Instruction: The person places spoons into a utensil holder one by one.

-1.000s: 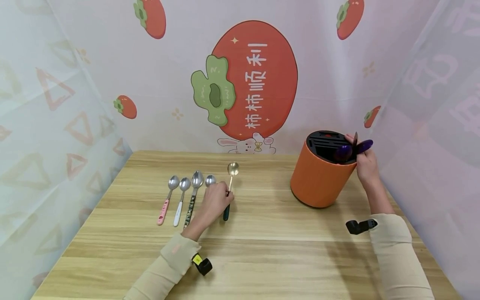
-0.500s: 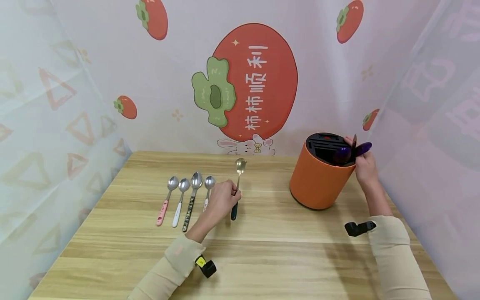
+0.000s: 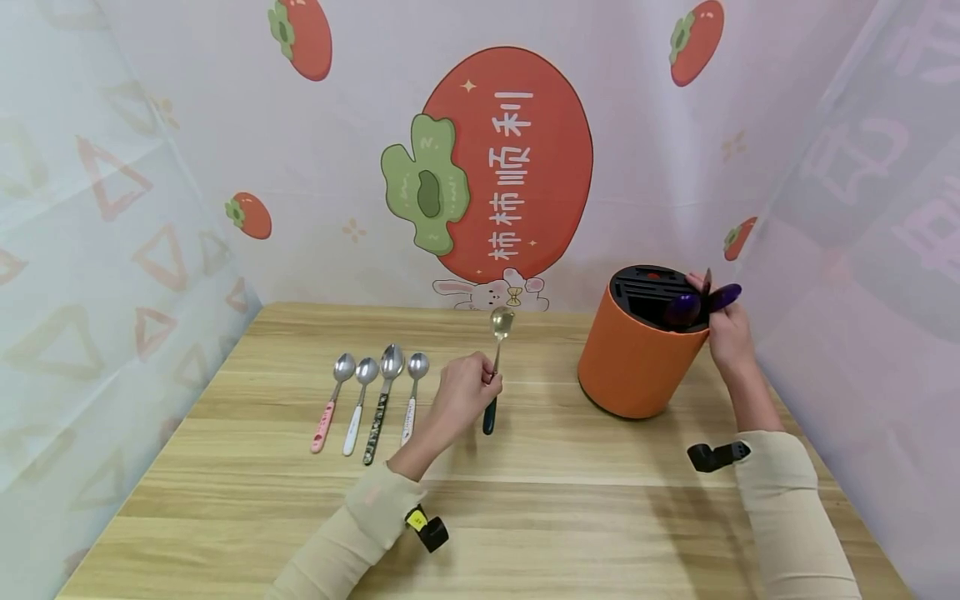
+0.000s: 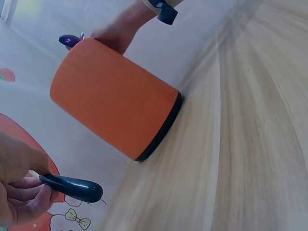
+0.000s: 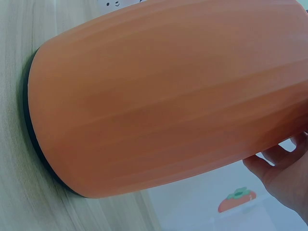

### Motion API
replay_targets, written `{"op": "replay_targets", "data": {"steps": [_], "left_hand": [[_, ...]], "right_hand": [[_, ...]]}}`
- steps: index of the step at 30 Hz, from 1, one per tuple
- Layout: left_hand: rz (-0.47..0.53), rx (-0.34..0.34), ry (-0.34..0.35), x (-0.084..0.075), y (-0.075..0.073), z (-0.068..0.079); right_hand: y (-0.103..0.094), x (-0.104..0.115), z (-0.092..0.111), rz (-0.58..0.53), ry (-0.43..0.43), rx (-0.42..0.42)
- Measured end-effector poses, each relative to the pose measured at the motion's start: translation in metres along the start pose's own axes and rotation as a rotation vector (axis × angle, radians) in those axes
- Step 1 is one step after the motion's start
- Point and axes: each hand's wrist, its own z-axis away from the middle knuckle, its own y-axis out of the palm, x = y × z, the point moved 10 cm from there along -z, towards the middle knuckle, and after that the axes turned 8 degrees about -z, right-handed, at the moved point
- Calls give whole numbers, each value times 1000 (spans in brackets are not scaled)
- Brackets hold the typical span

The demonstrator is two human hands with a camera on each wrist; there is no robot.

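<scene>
My left hand pinches a spoon with a gold bowl and dark green handle, held above the table with the bowl pointing away. In the left wrist view, the glossy handle pokes out past the curled fingers. On the right stands an orange knife block with a black slotted top. My right hand grips its right side at the upper rim; part of that hand is hidden behind shiny purple spoons standing in the block. From the right wrist, the fingertips meet the orange wall.
Left of my left hand lie a pink-handled spoon, a white-handled spoon, a black-patterned spoon and another white-handled spoon, side by side. Printed fabric walls the wooden table at the back and sides.
My left hand has lifted the gold spoon and carried it right, away from the row of spoons, uncovering the rightmost one. The right hand and knife block stay nearly still.
</scene>
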Motion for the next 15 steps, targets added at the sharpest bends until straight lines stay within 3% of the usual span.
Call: {"op": "replay_targets", "data": {"steps": [15], "left_hand": [[47, 0, 63, -44, 3, -17]], "right_hand": [[0, -1, 1, -6, 35, 11]]}}
